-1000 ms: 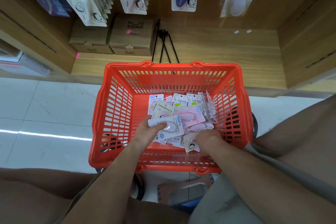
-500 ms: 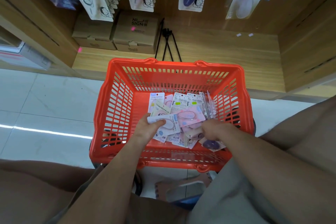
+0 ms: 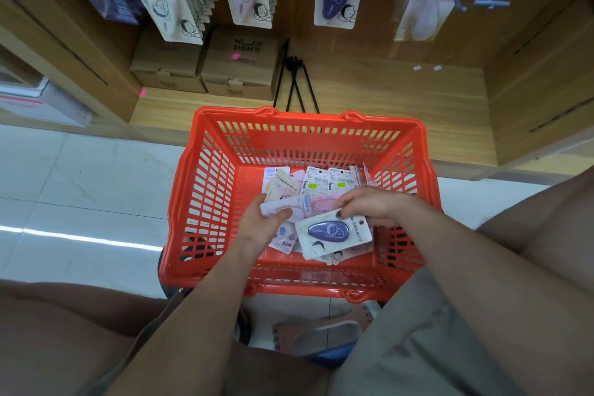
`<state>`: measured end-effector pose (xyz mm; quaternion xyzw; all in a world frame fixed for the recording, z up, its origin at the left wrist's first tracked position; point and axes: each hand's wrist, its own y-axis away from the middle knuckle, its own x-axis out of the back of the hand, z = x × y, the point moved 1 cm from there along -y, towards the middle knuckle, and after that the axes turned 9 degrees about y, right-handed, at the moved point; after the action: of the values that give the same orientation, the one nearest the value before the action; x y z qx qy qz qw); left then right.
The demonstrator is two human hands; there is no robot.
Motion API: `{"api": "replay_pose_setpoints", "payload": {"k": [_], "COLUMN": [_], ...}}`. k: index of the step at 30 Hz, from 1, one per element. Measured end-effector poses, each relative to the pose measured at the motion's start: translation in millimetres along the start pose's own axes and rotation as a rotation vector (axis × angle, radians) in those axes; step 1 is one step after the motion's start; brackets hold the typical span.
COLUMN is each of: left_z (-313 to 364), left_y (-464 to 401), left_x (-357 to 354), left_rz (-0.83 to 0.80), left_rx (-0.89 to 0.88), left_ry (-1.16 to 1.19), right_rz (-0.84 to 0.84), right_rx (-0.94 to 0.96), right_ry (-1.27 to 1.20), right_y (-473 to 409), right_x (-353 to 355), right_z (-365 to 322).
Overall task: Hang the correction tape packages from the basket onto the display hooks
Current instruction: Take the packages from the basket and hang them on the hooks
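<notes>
Over the red basket [image 3: 205, 202], the right hand [image 3: 369, 206] has lifted a purple correction tape package [image 3: 332, 231] clear of the pile, fingers pinching its edge, while the left hand [image 3: 266, 222] grips a white package [image 3: 283, 207]; sorting for hanging appears underway.

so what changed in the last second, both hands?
The right hand dug into the pile, took hold of a purple correction tape package and lifted it clear on top. The left hand kept its grip on the white package. The red basket and the hanging packages stayed put.
</notes>
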<state>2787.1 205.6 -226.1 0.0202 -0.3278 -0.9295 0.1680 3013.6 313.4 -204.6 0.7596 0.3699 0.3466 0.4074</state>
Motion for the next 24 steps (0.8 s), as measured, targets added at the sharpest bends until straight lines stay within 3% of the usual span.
{"api": "replay_pose_setpoints", "payload": {"k": [8,12,18,24], "left_z": [17.9,37.1,63.4,74.3], "left_y": [8.0,15.4,27.4,39.2], "left_x": [-5.9,-6.4,-7.7,-11.7], "left_rz": [-0.007,-0.058,-0.058,-0.069], "left_rx": [0.039,0.039,-0.010,-0.005], "left_ry": [0.282,0.451,0.459,0.535], "right_rz": [0.087,0.070,0.150,0.019], "right_rx": [0.110,0.157,0.207,0.204], "right_ry": [-0.620,-0.654,-0.752,-0.903], "right_y": [18.9,29.9,32.5,49.9], "right_x": [-3.9,-15.4,-16.7,-17.7], "right_z": [-13.4,-26.4,-37.4,-47.0]}}
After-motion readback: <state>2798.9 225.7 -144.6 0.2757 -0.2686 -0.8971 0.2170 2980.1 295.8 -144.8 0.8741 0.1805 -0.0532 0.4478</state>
